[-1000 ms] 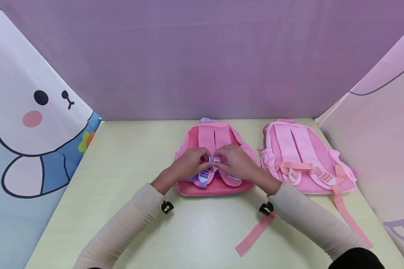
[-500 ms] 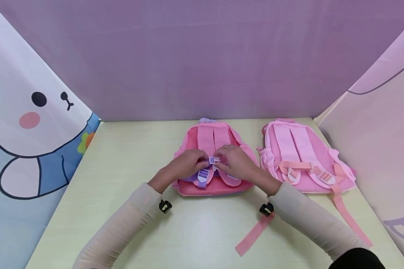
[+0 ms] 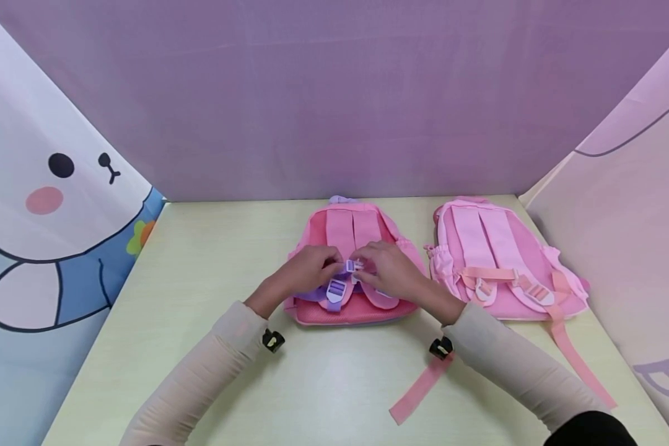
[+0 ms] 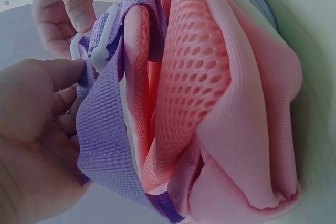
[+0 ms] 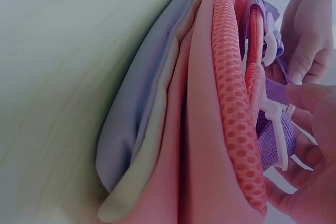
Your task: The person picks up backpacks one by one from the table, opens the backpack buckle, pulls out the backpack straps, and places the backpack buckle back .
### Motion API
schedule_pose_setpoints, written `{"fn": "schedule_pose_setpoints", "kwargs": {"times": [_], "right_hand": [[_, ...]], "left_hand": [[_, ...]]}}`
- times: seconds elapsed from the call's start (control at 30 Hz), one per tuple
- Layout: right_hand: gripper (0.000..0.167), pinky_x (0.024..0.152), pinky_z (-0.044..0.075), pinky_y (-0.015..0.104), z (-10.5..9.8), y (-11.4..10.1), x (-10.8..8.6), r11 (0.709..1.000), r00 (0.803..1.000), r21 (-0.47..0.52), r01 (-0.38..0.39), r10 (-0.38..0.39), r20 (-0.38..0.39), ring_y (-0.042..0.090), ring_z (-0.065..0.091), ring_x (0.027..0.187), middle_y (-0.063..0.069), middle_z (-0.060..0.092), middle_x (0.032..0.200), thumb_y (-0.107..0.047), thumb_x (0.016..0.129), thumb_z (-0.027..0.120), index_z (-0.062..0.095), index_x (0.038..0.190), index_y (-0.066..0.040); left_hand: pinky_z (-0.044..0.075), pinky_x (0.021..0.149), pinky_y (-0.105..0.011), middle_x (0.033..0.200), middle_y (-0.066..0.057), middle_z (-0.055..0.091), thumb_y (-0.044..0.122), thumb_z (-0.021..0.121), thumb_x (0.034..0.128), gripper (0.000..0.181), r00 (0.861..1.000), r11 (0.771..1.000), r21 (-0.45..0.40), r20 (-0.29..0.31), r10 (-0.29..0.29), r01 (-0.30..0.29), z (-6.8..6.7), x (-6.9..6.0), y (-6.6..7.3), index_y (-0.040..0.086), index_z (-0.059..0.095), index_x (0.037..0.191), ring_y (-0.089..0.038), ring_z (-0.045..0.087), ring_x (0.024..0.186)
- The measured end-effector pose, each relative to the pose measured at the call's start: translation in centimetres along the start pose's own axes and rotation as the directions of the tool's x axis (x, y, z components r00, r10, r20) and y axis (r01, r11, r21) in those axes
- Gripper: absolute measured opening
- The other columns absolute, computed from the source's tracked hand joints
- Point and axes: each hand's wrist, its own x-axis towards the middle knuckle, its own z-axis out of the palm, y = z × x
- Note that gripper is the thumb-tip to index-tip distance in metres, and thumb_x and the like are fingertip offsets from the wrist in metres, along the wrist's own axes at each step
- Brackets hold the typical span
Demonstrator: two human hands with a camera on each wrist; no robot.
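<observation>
Buckle [image 3: 350,266] between left hand [image 3: 310,271] and right hand [image 3: 389,270]

pink backpack [image 3: 354,308] lies straps up, its purple webbing [image 4: 107,124] and white buckle [image 3: 350,266] raised

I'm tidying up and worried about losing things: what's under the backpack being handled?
The handled backpack lies on the pale tabletop; anything fully beneath it is covered, unseen.
</observation>
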Motion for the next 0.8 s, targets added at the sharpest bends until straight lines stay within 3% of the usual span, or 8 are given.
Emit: {"fn": "schedule_pose_setpoints", "kwargs": {"times": [0.43,0.8], "right_hand": [[0.03,0.083,0.055,0.035,0.24,0.2,0.11,1.0,1.0,-0.008,-0.002,0.002,-0.004,0.016,0.063,0.091,0.001,0.071,0.1,-0.023,0.09,0.078,0.071,0.117,-0.013],[0.03,0.082,0.055,0.034,0.42,0.33,0.1,1.0,1.0,-0.005,0.002,-0.002,-0.005,0.016,0.063,0.09,0.002,0.071,0.1,-0.023,0.09,0.078,0.072,0.117,-0.013]], "left_hand": [[0.049,0.066,-0.023,0.076,0.0,0.058,0.019,0.055,0.1036,0.014,1.0,0.996,-0.086,0.011,-0.008,0.009,-0.19,0.21,-0.22,0.012,0.067,0.102,-0.011,0.058,0.069],[0.047,0.068,-0.024,0.076,0.0,0.057,0.018,0.054,0.1041,0.016,1.0,0.996,-0.092,0.021,0.007,-0.005,0.21,0.62,-0.61,0.009,0.067,0.103,-0.011,0.056,0.07]]}}
